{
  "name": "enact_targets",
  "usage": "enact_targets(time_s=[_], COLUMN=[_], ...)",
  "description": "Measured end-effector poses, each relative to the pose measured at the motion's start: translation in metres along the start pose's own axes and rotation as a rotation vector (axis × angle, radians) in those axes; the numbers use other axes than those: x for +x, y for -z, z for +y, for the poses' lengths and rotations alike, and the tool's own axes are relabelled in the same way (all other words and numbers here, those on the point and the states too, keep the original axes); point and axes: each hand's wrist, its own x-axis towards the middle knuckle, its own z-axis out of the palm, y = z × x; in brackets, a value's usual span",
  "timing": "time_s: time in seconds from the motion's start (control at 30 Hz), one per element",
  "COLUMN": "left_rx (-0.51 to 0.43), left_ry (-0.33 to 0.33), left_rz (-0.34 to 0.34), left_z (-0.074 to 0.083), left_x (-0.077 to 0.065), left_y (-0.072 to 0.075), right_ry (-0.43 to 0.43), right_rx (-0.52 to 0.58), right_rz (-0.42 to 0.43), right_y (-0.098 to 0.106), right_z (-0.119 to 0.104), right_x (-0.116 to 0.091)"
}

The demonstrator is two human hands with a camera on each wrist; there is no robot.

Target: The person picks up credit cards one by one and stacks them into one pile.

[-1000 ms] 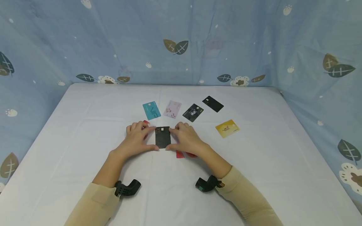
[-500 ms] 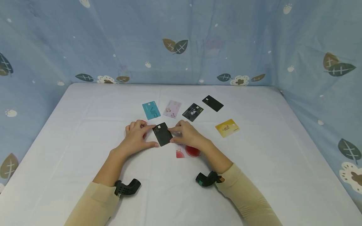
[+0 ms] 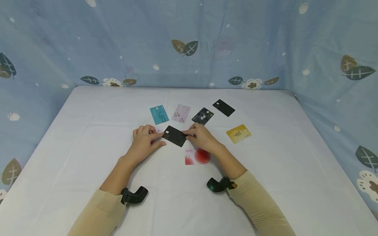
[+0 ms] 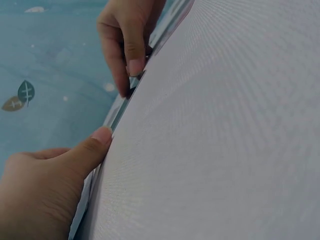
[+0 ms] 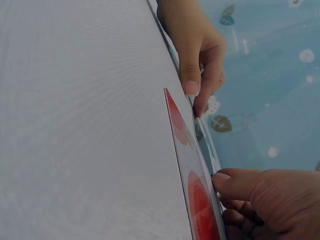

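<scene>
"Where's the black VIP card (image 3: 175,136)?"

"Between the two hands on the desk (image 3: 97,141), slanting from ten o'clock, where its chip and lettering are, to four. Whether it lies perfectly flat, I can't tell."

"Who has hold of it?"

"The right hand (image 3: 203,138), at three o'clock from it. That grip is nearly closed, thumb and index finger pinching the card's near end. The left hand (image 3: 142,144), at nine, is looser: its index finger touches the lettered end, while the thumb sits apart, leaving a clear gap in that grip."

"And around it?"

"Going clockwise from the card: a pink flowered card (image 3: 181,113) just past twelve, a dark Vip card (image 3: 202,116) at two, with a plainer black card (image 3: 223,108) farther out the same way. A yellow card (image 3: 238,133) lies well apart at three, and a red-and-white card (image 3: 198,156) between four and five (the right wrist view catches its red circles nearly edge-on)."

"The far left?"

"A teal card (image 3: 159,114) at eleven. At ten, beside the left fingers, a pale card (image 3: 158,129) shows, mostly hidden. Blue leaf-print cloth (image 3: 141,32) hangs beyond twelve o'clock."
</scene>
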Motion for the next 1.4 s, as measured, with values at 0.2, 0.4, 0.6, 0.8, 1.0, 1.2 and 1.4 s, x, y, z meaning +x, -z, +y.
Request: enact_targets(time_s=[0.2, 0.4, 0.6, 0.8, 1.0, 1.2, 1.4], left_rx=[0.036, 0.039, 0.021, 0.033, -0.007, -0.029, -0.044], left_ry=[-0.097, -0.112, -0.055, 0.042, 0.054, 0.056, 0.040], left_rz=[0.064, 0.088, 0.091, 0.038, -0.051, -0.184, -0.297], left_z=[-0.003, -0.004, -0.007, -0.009, -0.013, -0.017, -0.016], left_x=[0.000, 0.000, 0.000, 0.007, 0.021, 0.032, 0.038], left_y=[-0.003, -0.004, -0.005, -0.004, 0.001, 0.008, 0.011], right_ry=[-0.022, -0.006, -0.034, -0.020, 0.011, 0.015, -0.018], right_rx=[-0.104, -0.223, -0.181, -0.203, -0.173, -0.045, 0.066], right_rz=[-0.039, -0.049, -0.033, -0.050, -0.058, -0.094, -0.097], right_y=[0.000, -0.001, -0.003, -0.001, 0.003, 0.005, 0.004], right_z=[0.000, -0.002, -0.002, -0.001, 0.001, 0.007, 0.013], right_x=[0.000, -0.001, -0.001, -0.002, -0.002, -0.001, -0.001])
